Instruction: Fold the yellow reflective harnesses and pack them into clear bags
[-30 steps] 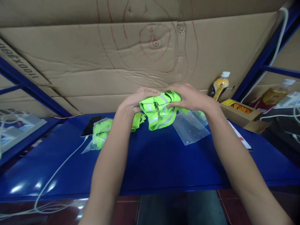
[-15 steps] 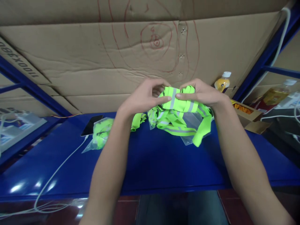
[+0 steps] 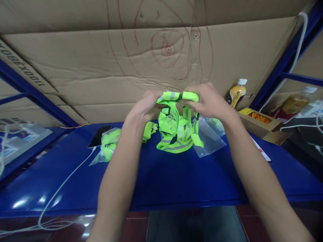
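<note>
Neon straps (image 3: 169, 125) shifted left, held w/ L fingers (image 3: 154, 94), R fingers (image 3: 193, 89); loops dangling

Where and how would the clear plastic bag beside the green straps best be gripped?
Probably by pinching its near edge from the front: the clear plastic bag looks flat on the blue table, that edge uncovered, while the green straps hide part of its left side.

A white-capped bottle (image 3: 236, 95) stands at the far right, near an open carton (image 3: 255, 126) of orange items (image 3: 258, 117), perhaps packets. At left lies a flat dark device (image 3: 99, 136); red-ringed cardboard (image 3: 80, 64) lines the far side.
</note>
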Available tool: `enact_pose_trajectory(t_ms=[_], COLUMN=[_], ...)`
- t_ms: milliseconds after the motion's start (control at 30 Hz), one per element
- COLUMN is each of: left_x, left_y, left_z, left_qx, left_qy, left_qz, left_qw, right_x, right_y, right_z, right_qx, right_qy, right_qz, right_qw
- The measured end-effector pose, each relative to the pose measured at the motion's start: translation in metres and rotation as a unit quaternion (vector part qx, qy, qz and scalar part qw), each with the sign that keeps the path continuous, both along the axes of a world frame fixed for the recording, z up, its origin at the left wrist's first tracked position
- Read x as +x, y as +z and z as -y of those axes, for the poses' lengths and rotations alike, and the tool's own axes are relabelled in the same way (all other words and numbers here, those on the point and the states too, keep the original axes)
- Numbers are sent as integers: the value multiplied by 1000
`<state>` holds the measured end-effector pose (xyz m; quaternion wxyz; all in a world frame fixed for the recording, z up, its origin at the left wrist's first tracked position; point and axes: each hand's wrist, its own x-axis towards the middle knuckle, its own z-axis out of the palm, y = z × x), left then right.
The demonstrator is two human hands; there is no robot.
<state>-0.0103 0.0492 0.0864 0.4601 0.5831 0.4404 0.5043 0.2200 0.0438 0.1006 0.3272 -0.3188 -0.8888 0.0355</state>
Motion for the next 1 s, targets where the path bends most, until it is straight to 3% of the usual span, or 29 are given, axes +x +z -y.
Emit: enact_pose_trajectory(t_ms=[100,233,333,400,533,667,867,933,1000], left_x=[2,8,11,11,8,9,-5,-9,-10], left_y=[8,21,22,17,5,1,1,2,5], left_z=[13,36,41,35,16,7,2,2,7], left_qx=[120,241,225,204,154,90,51,78,152], left_qy=[19,-16,-36,-23,41,38,53,59,63], left_qz=[-57,-121,-146,-135,-78,-20,-30,-70,-109], left_qw=[991,963,963,969,984,995,997,993,980], right_x=[8,19,26,30,29,12,-2,3,9], right_y=[2,-2,-3,-1,5,1,-5,-3,-1], right_z=[-2,-5,-8,-9,-5,0,-5,-6,-7], right_qx=[-78,-194,-218,-192,-61,25,10,-28,-98], right_qy=[15,71,89,58,-28,-18,33,27,35], right_qz=[-47,-118,-133,-128,-139,-63,28,18,-16], right_qw=[996,971,963,971,988,998,999,999,994])
